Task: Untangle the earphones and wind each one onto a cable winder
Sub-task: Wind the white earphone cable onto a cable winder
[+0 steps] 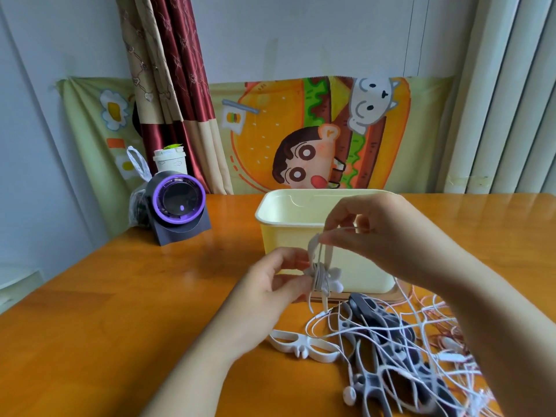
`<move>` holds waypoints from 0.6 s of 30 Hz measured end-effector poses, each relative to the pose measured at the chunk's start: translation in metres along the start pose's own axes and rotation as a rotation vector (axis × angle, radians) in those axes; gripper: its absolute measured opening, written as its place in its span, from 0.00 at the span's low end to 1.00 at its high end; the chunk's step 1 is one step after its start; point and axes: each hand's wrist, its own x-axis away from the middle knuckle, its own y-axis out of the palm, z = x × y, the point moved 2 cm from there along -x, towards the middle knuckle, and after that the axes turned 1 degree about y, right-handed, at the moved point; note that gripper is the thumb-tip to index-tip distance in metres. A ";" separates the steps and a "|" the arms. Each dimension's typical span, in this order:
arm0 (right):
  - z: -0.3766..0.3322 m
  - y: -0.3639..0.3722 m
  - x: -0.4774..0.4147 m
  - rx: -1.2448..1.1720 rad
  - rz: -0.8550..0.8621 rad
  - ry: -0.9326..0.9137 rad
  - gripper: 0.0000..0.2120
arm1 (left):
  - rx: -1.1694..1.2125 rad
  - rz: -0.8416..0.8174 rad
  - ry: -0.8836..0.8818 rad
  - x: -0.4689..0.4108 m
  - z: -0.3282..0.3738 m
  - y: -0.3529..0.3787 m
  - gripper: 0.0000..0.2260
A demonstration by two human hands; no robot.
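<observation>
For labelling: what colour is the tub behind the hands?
Pale yellow tub, head view.

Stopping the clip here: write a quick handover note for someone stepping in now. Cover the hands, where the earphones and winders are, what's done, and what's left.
Left hand: its grip pinches a white winder, held above the table in front of the yellow bin.
Right hand: pinches the white cable just above that winder.
Done: several turns are on the winder; the tail hangs down.
Left: finish this one. The tangle of white and pinkish earphones lies at right over grey winders; a spare white winder lies bare beside it.
</observation>
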 end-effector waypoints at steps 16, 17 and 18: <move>0.023 0.050 -0.007 -0.195 -0.106 0.198 0.14 | 0.738 0.114 -0.032 -0.001 0.014 -0.002 0.14; 0.022 0.051 -0.006 -0.184 -0.108 0.194 0.15 | 0.753 0.132 -0.033 -0.001 0.014 -0.003 0.14; 0.022 0.051 -0.006 -0.175 -0.121 0.191 0.16 | 0.771 0.146 -0.035 -0.002 0.013 -0.004 0.14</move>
